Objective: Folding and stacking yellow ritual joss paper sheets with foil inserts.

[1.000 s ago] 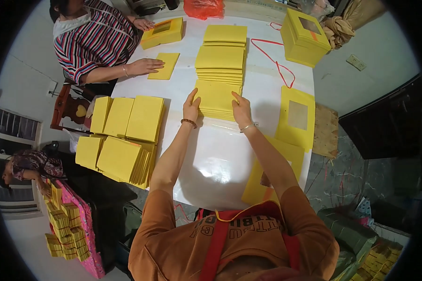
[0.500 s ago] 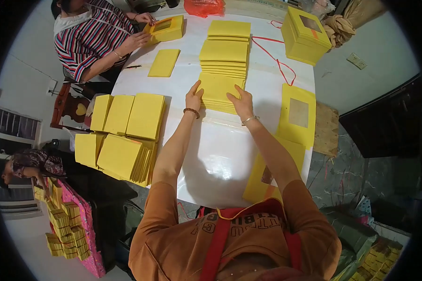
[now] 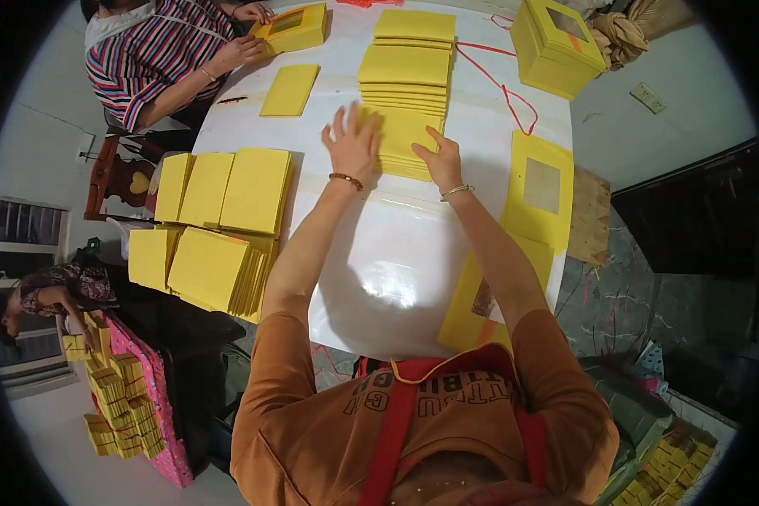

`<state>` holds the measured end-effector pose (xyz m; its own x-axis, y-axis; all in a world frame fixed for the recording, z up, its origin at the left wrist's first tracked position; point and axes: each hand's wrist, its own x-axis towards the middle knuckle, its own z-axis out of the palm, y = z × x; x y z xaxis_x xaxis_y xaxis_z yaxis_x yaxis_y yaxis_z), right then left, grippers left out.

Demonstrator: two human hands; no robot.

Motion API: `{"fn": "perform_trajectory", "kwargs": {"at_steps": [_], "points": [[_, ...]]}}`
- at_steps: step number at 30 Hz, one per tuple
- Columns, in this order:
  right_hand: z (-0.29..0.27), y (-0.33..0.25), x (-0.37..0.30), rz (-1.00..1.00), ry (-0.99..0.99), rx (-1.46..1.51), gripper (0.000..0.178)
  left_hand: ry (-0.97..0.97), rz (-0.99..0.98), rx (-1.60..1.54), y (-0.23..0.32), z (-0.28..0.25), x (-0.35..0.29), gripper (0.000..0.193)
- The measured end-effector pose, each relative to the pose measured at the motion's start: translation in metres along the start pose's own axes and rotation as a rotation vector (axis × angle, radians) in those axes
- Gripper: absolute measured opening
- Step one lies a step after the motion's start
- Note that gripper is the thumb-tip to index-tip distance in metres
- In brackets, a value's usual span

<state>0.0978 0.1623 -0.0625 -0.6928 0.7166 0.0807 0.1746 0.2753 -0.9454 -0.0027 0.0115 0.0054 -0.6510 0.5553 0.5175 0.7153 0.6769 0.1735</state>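
Note:
A short stack of folded yellow card sheets (image 3: pixel 401 139) lies before me on the white table. My left hand (image 3: pixel 352 152) is at its left edge, fingers spread and slightly blurred, holding nothing. On the stack's right edge rests my right hand (image 3: pixel 444 160), thumb and index finger apart, the other fingers partly hidden. Directly beyond are a taller yellow stack (image 3: pixel 403 67) and another yellow stack (image 3: pixel 415 25), all in one row.
Yellow bundles (image 3: pixel 257 192) stand at the left table edge. Flat windowed yellow sheets (image 3: pixel 521 190) lie at the right, below a yellow box (image 3: pixel 557 55) and red cord (image 3: pixel 508 99). Across the table a person in stripes (image 3: pixel 156 51) handles a yellow windowed box (image 3: pixel 291 29).
My left hand has lifted off the stack's side and spread its fingers. My right hand stays at the right edge. The whole view has shifted, with the table appearing slightly higher.

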Motion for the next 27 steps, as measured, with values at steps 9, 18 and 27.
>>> {"fn": "perform_trajectory", "kwargs": {"at_steps": [9,18,27], "points": [[0.000,-0.022,-0.026,0.015,0.083,-0.238,0.055,-0.542,0.219,0.063,0.007,0.012,-0.002,0.055],[-0.025,-0.045,-0.051,-0.436,-0.196,-0.878,0.048,-0.575,0.217,0.020,0.008,0.014,0.004,0.057],[-0.110,-0.037,-0.033,-0.780,-0.056,-0.367,0.043,-0.658,0.286,0.084,0.002,0.016,0.028,0.060]]}}
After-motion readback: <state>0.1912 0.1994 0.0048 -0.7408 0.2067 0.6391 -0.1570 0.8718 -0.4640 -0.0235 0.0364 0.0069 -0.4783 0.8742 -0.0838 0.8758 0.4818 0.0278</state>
